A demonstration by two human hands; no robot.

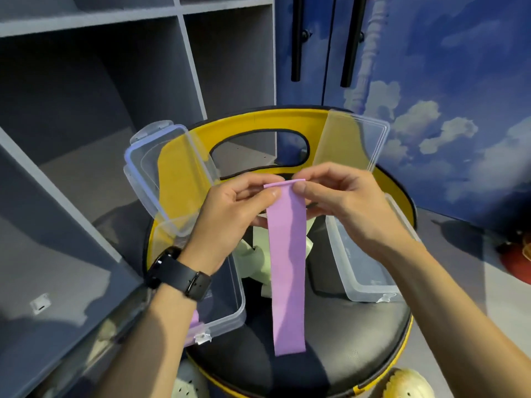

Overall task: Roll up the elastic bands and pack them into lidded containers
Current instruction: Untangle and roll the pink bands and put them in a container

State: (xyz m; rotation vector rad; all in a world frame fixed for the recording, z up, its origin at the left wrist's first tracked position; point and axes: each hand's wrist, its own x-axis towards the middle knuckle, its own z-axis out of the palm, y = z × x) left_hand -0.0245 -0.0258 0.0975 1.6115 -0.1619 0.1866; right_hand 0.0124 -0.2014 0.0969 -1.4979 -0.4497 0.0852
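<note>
I held the purple band (pixel 288 268) by its top edge, left hand (pixel 230 216) and right hand (pixel 342 202) both pinching it; its long axis hung vertically toward me.

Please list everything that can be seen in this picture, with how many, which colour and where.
elastic band: 1, purple, hanging from both hands over the chair seat
second purple band: 1, purple, partly visible in the left container
green bands: count unclear, pale green, on the seat behind the purple band
containers: 2, clear plastic, left and right on the seat
lids: 2, clear, left and right, leaning on the chair back
chair: 1, yellow back, black seat
shelf unit: 1, grey, left
cabinet doors: blue with clouds, black handles, right
wristwatch: 1, black, left wrist
hands: 2, left hand and right hand, pinching the band's top edge
</note>
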